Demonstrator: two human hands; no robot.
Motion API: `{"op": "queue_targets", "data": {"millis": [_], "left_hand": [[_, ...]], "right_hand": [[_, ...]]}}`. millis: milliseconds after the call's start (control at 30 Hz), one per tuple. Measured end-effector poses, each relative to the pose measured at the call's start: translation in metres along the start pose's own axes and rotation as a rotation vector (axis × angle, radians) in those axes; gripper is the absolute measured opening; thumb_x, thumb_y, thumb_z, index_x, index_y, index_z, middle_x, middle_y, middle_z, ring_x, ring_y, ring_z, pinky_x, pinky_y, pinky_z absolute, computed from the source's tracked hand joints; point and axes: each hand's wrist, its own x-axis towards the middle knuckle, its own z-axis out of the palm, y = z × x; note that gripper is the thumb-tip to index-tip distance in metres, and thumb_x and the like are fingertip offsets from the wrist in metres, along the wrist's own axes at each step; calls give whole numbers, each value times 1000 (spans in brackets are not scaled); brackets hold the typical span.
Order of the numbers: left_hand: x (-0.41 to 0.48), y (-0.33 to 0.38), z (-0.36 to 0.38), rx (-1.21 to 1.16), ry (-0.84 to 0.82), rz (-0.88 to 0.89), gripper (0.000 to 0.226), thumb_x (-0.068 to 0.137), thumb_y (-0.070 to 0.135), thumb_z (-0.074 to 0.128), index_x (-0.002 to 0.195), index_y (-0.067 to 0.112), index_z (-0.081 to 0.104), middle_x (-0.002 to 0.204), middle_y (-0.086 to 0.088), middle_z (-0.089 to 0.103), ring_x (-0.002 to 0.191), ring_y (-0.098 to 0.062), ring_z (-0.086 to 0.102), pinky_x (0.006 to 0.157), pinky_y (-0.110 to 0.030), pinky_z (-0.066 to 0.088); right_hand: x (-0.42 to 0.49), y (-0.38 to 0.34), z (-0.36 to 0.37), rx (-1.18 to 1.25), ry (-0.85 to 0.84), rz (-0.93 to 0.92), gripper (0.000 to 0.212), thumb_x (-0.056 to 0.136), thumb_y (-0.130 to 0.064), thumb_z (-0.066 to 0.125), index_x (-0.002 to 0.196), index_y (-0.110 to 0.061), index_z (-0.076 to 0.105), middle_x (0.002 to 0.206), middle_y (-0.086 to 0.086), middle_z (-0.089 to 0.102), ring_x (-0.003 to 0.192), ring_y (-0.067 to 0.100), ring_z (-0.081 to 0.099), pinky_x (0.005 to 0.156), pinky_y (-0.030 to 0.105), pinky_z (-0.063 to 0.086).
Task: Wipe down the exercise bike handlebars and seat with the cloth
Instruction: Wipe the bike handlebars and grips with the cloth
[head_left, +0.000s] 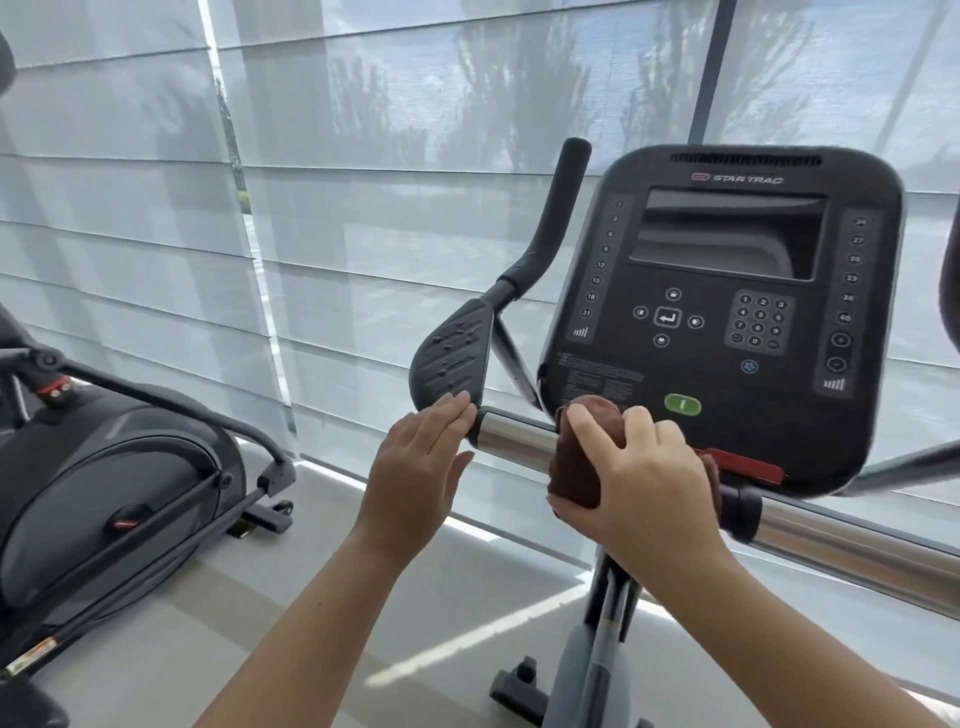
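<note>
Cloth: brown cloth (574, 462) wrapped around the chrome handlebar (514, 434), low in the scene, just under the console (727, 312) and left of the red strip on the console's lower edge.
Right hand: right hand (644, 478) curled over the cloth, fingers on top and thumb underneath, clamping it onto the bar.
Left hand: left hand (421, 457) flat and open, fingers together, tips touching the black collar where the chrome ends, just below the elbow pad (454, 358); it grips nothing.
Bar: chrome tube runs from that collar on the left, under the console, and on towards the near right; an upright black grip (558, 202) rises on the far side of the pad.
Pad: several droplets sit on its ribbed face, so it looks damp and not yet wiped dry, though I cannot tell whether that is cleaner or water.
Seat: not in view.
Progress: I judge the task early to midway. The cloth is working the left chrome stretch; the pad, the upright grip, the right-hand length of bar and the seat all appear still to be done.
Next: probably slide the wrapped cloth left to the collar, then up over the pad.
Surroundings: another exercise machine (104, 467) stands at the left; window blinds (363, 156) fill the far side.
</note>
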Motion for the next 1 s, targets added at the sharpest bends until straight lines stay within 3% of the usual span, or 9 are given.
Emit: {"op": "queue_targets", "data": {"millis": [200, 300, 367, 467, 600, 667, 800, 900, 1000], "left_hand": [[1, 4, -3, -19, -11, -40, 39, 78, -3, 59, 118, 0, 56, 120, -15, 59, 107, -30, 58, 90, -40, 47], [1, 6, -5, -18, -36, -43, 40, 79, -1, 61, 118, 0, 55, 122, -15, 58, 110, -30, 56, 91, -41, 47], [1, 6, -4, -30, -35, -47, 37, 82, 2, 59, 118, 0, 55, 123, -15, 57, 112, -29, 55, 93, -40, 46], [-1, 7, -2, -54, -9, -63, 35, 86, 11, 45, 118, 0, 55, 123, -15, 57, 114, -28, 53, 98, -34, 39], [-1, 11, 2, -59, 4, -103, 37, 86, 12, 41, 118, 0, 55, 124, -15, 56, 115, -28, 52, 98, -33, 37], [0, 13, 2, -55, 4, -122, 37, 86, 10, 40, 117, -1, 56, 123, -16, 57, 114, -30, 53, 97, -36, 39], [1, 17, -3, -56, -10, -148, 36, 84, 6, 40, 115, -2, 57, 121, -17, 58, 111, -32, 55, 94, -40, 43], [2, 17, -4, -53, -24, -142, 36, 85, 8, 40, 116, 0, 56, 122, -15, 58, 112, -29, 54, 96, -33, 38], [0, 16, -1, -72, -6, -155, 36, 85, 8, 40, 117, 0, 56, 123, -14, 57, 114, -27, 52, 98, -29, 36]], "right_hand": [[50, -54, 14, 145, -237, -68, 66, 76, -50, 59, 132, -29, 33, 111, 13, 48, 90, 30, 46, 72, 35, 39], [29, -28, -1, 72, -188, -74, 68, 67, -48, 69, 126, -25, 44, 97, 15, 53, 76, 29, 48, 59, 31, 36], [6, 0, -9, 28, -35, -21, 69, 55, -47, 77, 115, -20, 56, 78, 15, 54, 59, 28, 47, 49, 27, 32], [-15, 17, -10, -13, 34, 7, 70, 54, -46, 78, 114, -16, 57, 74, 16, 54, 55, 27, 44, 47, 29, 38], [25, -14, -3, 52, -187, 20, 67, 64, -54, 68, 121, -26, 45, 93, 11, 51, 71, 24, 37, 60, 32, 35], [49, -33, 7, 179, -299, -27, 66, 67, -56, 64, 122, -29, 39, 99, 8, 50, 78, 26, 42, 66, 32, 38], [61, -28, 7, 336, -397, -30, 66, 66, -59, 64, 122, -36, 39, 94, 4, 49, 85, 27, 52, 68, 31, 40], [48, 18, -8, 435, -526, -14, 66, 57, -67, 60, 116, -47, 39, 89, -6, 55, 81, 19, 54, 70, 30, 42], [38, 38, -13, 469, -528, 4, 65, 51, -71, 57, 110, -51, 38, 88, -10, 58, 79, 16, 55, 68, 28, 42]]}}
